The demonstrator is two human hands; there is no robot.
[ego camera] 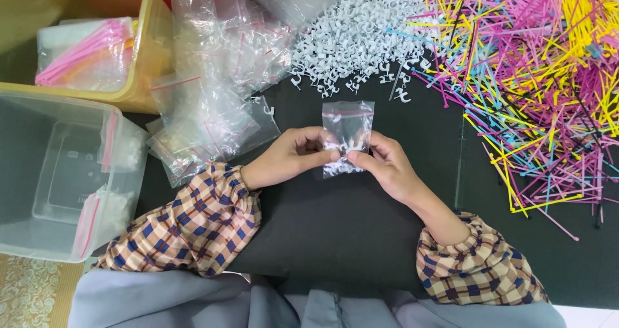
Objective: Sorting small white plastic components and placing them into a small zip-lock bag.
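One small bag [347,135] pinched in both my left hand [291,155] and right hand [385,165] — clip pile [351,38], tie heap [535,77], two bins beside.

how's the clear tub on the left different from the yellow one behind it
The clear tub is colourless and see-through, while the yellow tub is tinted yellow. The clear tub has a few small filled bags leaning on its right wall; the yellow tub holds a larger bag of pink ties. The clear tub sits nearer the person, the yellow tub farther back. Both are plastic, open-topped and see-through.
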